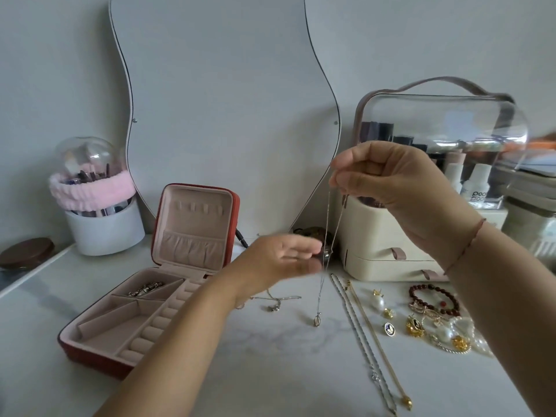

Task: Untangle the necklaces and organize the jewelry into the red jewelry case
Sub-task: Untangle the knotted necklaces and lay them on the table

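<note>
Right hand [400,182] is up at two o'clock in the view, thumb and forefinger pinched tight on the hanging necklace [326,236], the other fingers curled in behind. The thin silver chain drops as a doubled strand, long axis near vertical, from the pinch at twelve down to its pendant [317,322] at six, right at the tabletop [270,371]. Touching or just above? Too close to call. Left hand [279,260] is at centre, fingers straight and close together, pointing toward three o'clock, tips right at the strand. Blur hides whether they touch it, and they grip nothing I can see. The red jewelry case [90,353] sits open at eight o'clock, lid upright, a metallic piece [146,288] in its back-left compartment. At four o'clock from the pendant, a silver chain [361,335] and a gold chain [379,344] lie side by side, stretched eleven to five. At nine o'clock of the pendant, a small silver necklace [275,302] lies loose; at three, a dark red bead bracelet [433,299].
</note>
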